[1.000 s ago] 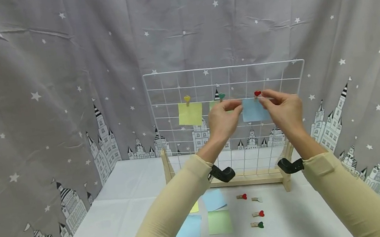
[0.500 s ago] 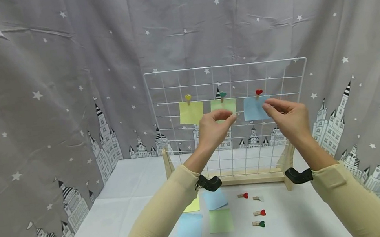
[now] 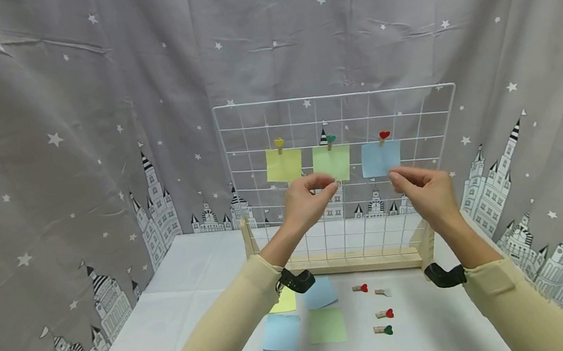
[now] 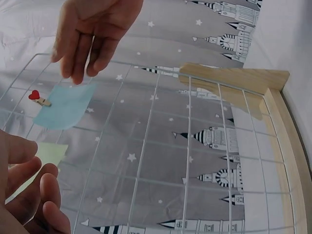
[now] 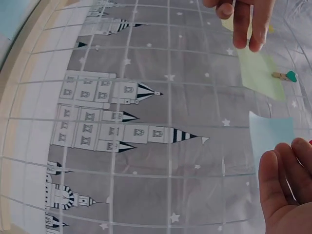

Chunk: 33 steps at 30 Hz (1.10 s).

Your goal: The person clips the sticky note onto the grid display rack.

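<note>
A blue sticky note (image 3: 381,159) hangs from the white wire grid (image 3: 335,97) under a red heart clothespin (image 3: 384,136). My right hand (image 3: 428,192) is by its lower right corner, fingers loosely bent with nothing in them; whether a fingertip touches the paper I cannot tell. My left hand (image 3: 308,201), also holding nothing, is just below the green sticky note (image 3: 331,162), which hangs from a green heart clothespin (image 3: 331,139). Further left, a yellow sticky note (image 3: 284,164) hangs from a yellow heart clothespin (image 3: 279,143). The left wrist view shows both hands' fingers relaxed.
The grid stands on a wooden base (image 3: 355,263) on a white table (image 3: 187,269). In front lie a green note (image 3: 327,326), blue notes (image 3: 281,333) and a yellow note (image 3: 286,301) partly hidden by my left sleeve. Several heart clothespins (image 3: 385,314) lie to their right. A grey curtain (image 3: 142,69) hangs behind.
Both hands have drawn down from the blue note's top area. The left hand has also moved left, uncovering the green note. The blue note stays hanging under its red clothespin.
</note>
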{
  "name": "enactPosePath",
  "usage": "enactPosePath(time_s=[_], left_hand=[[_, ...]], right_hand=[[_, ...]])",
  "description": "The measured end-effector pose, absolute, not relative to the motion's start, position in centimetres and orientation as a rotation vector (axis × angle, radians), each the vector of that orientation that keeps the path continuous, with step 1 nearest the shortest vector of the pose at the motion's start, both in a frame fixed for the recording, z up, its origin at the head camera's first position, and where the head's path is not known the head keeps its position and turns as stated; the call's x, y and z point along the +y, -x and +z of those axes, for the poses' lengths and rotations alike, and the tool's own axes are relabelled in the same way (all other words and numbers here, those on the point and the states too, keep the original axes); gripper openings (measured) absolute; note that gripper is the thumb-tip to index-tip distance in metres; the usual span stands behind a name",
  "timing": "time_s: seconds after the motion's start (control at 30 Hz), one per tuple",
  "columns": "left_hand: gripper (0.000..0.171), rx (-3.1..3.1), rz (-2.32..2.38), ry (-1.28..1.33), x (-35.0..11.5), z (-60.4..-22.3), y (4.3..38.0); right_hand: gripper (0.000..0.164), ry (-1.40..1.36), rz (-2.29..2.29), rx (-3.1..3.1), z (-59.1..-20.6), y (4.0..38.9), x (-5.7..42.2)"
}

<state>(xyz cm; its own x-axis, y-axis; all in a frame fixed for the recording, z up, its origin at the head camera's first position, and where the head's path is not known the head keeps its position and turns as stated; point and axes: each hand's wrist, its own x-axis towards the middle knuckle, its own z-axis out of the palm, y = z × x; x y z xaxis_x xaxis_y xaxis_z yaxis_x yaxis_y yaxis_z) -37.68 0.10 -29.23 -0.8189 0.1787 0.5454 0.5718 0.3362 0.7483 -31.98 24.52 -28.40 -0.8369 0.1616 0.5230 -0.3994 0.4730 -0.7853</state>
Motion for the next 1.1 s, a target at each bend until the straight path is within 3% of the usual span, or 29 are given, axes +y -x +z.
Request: enactPosePath(time_s=[0.5,1.1], left_hand=[[0.015,-2.369,-1.447,0.646,-4.0,-31.6,37.6],[0.017,-2.488,-1.499,0.535,-8.5,-36.1,37.3]], right_hand=[[0.038,-0.299,1.392,-2.285,-32.6,32.0,25.0],[0.047,-0.149,1.378,-2.479,-37.2,31.8,25.6]])
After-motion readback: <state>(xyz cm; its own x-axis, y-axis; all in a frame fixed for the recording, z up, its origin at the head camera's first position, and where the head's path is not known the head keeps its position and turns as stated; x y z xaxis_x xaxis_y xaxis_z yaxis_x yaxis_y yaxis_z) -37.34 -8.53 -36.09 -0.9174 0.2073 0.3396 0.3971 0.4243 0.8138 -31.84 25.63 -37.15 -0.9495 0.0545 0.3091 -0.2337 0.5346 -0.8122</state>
